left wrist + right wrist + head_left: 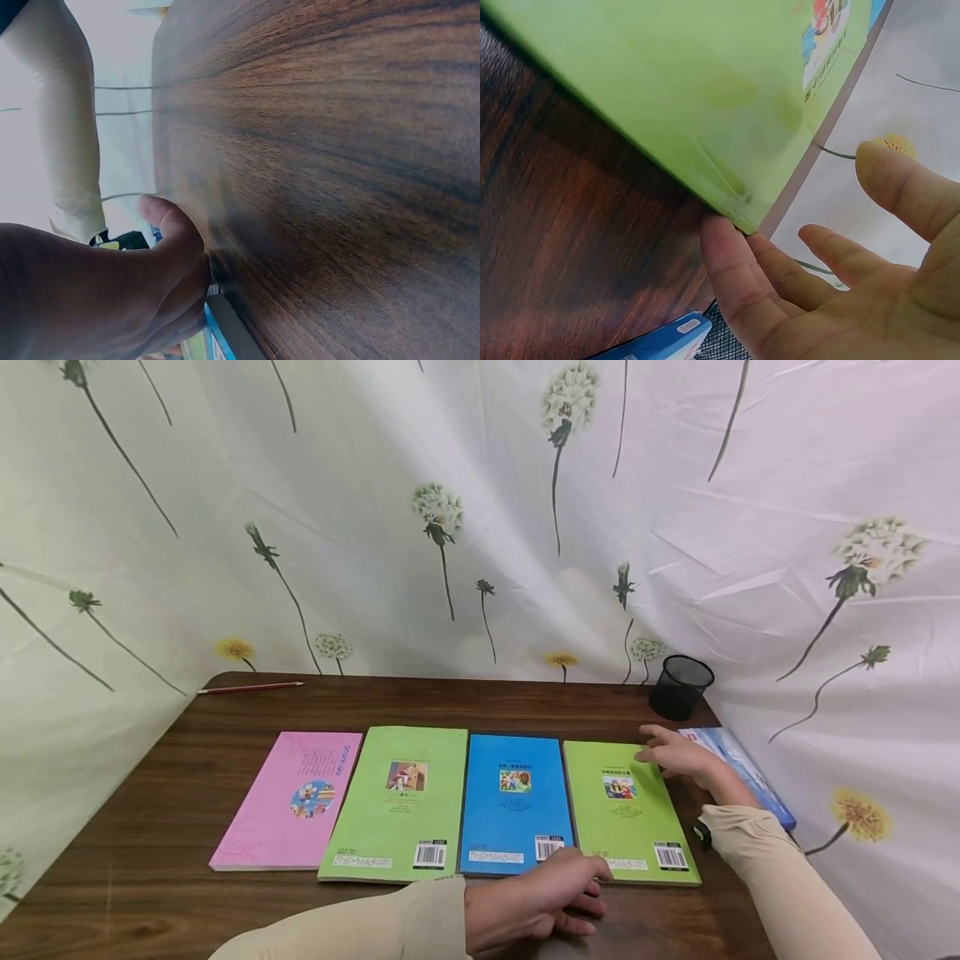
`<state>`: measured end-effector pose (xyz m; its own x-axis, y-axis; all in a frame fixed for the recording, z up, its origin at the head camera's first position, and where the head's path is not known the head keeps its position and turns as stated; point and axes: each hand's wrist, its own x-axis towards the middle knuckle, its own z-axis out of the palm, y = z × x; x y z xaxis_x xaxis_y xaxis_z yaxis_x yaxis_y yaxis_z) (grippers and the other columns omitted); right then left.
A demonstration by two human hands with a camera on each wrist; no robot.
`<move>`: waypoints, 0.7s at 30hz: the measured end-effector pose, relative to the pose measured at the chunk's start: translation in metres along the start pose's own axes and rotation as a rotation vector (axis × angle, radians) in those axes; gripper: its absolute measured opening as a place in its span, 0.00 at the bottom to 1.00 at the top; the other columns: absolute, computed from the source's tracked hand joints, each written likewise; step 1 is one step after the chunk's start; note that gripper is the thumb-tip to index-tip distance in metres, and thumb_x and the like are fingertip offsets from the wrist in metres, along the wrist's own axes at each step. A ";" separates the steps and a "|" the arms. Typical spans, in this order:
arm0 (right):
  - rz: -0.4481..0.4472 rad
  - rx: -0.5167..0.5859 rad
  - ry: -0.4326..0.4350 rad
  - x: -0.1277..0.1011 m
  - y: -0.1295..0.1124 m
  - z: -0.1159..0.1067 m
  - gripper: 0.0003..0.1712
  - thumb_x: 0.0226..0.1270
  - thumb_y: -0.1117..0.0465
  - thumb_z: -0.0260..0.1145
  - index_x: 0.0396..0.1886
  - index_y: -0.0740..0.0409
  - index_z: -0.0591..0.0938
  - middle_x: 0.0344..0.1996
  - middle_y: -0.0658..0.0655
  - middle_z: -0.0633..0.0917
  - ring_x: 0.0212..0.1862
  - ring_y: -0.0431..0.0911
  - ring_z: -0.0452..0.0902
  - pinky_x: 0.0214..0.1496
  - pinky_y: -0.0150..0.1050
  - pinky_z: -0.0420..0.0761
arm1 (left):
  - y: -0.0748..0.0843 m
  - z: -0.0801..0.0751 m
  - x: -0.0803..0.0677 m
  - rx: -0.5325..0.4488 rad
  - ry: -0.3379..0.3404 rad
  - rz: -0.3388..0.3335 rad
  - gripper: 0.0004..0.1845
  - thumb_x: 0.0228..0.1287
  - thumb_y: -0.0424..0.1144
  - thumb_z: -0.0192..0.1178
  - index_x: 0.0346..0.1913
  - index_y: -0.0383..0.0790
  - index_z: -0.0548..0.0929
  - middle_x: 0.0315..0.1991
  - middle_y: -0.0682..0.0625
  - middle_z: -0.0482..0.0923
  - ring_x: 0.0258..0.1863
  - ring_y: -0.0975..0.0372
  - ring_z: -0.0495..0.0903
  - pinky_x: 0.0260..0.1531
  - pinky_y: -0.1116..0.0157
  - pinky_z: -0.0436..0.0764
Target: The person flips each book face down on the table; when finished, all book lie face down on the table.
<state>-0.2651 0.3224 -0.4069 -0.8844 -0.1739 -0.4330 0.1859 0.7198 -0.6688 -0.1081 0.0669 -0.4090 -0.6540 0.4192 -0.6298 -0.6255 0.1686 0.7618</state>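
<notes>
Four books lie face down in a row on the wooden table (150,860): a pink book (288,806), a green book (401,802), a blue book (513,810) and a second green book (630,818) at the right. My right hand (654,748) is open, its fingertips touching the far right corner of the right green book (690,75); the wrist view shows the right hand (817,277) with one fingertip at that corner. My left hand (581,893) rests on the table with loosely curled fingers against the near edges of the blue and right green books.
Another blue book (742,772) lies at the table's right edge beside my right forearm. A black mesh cup (681,687) stands at the back right. A red pencil (251,687) lies at the back left. A flowered cloth hangs behind and on both sides.
</notes>
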 end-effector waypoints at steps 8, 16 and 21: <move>0.007 -0.007 0.011 0.003 0.000 0.000 0.45 0.75 0.53 0.58 0.80 0.63 0.47 0.74 0.78 0.54 0.70 0.71 0.62 0.60 0.59 0.77 | 0.000 0.001 0.002 0.005 0.014 0.002 0.20 0.63 0.38 0.60 0.56 0.37 0.71 0.44 0.41 0.76 0.40 0.55 0.82 0.23 0.70 0.81; 0.009 -0.007 0.018 0.002 0.000 0.001 0.45 0.75 0.53 0.58 0.80 0.64 0.48 0.74 0.79 0.54 0.69 0.71 0.63 0.59 0.59 0.77 | 0.001 0.002 0.001 0.027 0.041 0.004 0.17 0.63 0.39 0.61 0.52 0.39 0.72 0.43 0.42 0.76 0.40 0.55 0.82 0.23 0.71 0.81; 0.010 -0.007 0.020 0.002 -0.001 0.002 0.44 0.74 0.54 0.58 0.80 0.63 0.48 0.74 0.79 0.55 0.69 0.70 0.63 0.59 0.59 0.77 | 0.001 0.002 0.000 0.029 0.042 0.007 0.16 0.62 0.39 0.61 0.51 0.39 0.72 0.43 0.42 0.75 0.40 0.55 0.81 0.22 0.71 0.80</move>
<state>-0.2664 0.3206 -0.4084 -0.8909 -0.1537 -0.4275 0.1918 0.7258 -0.6606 -0.1075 0.0688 -0.4080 -0.6763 0.3823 -0.6297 -0.6084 0.1921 0.7700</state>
